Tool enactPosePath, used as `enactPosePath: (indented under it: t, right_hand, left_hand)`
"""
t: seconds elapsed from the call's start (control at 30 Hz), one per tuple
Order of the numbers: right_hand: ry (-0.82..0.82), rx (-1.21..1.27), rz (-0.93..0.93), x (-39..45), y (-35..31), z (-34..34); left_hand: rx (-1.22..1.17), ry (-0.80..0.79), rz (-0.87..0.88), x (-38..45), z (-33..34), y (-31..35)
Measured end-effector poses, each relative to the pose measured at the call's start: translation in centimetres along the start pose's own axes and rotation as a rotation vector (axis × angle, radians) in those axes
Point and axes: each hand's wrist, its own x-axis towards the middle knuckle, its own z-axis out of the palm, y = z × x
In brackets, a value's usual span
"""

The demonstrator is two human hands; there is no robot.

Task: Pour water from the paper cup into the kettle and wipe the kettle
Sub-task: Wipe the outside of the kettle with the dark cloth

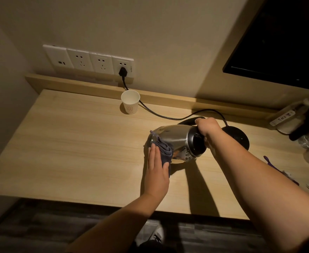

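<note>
Head view: the stainless steel kettle (175, 141) is tipped on its side above the wooden desk (67, 148), top end left, black underside facing the camera. Its black handle is gripped by the right hand (207, 129), fingers curled closed around it, forearm stretched in from lower right. The left hand (156, 170) is held flat, fingers straight and together, palm pressed on a dark grey cloth (163, 150) against the kettle's top end; the cloth is pinned under the open palm, not pinched. The white paper cup (130, 101) is set upright at the back of the desk, well apart from the kettle. The black kettle base (237, 136) is seen just beyond the right wrist, its cord (161, 115) plugged into the rightmost of 4 wall sockets (122, 67).
</note>
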Motion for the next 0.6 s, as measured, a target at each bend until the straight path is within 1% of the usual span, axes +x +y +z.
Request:
enactPosePath:
  t: [0.1, 0.23, 0.33, 0.37, 0.43, 0.5, 0.6]
  right_hand:
    - [0.02, 0.043, 0.043, 0.0, 0.6, -0.6]
    - [0.043, 0.085, 0.064, -0.2, 0.8, -0.5]
    - [0.058, 0.101, 0.081, -0.1, 0.7, -0.3]
    - [0.062, 0.105, 0.086, -0.2, 0.7, -0.3]
    - [0.075, 0.114, 0.094, -0.1, 0.8, -0.4]
    - [0.079, 0.129, 0.103, -0.2, 0.7, -0.3]
    - [0.081, 0.152, 0.122, -0.1, 0.5, -0.1]
  left_hand:
    - [0.018, -0.013, 0.021, 0.2, 0.0, 0.3]
    - [-0.082, -0.02, 0.032, 0.2, -0.4, 0.0]
    - [-0.094, -0.06, 0.034, -0.7, -0.3, 0.4]
    - [-0.064, -0.086, 0.058, -1.0, -0.2, 0.3]
    - [0.075, -0.148, 0.083, -1.6, -0.1, -0.3]
    - [0.111, -0.191, 0.028, -2.1, -0.5, -1.6]
    - [-0.024, -0.189, -0.127, -2.4, -1.9, -3.3]
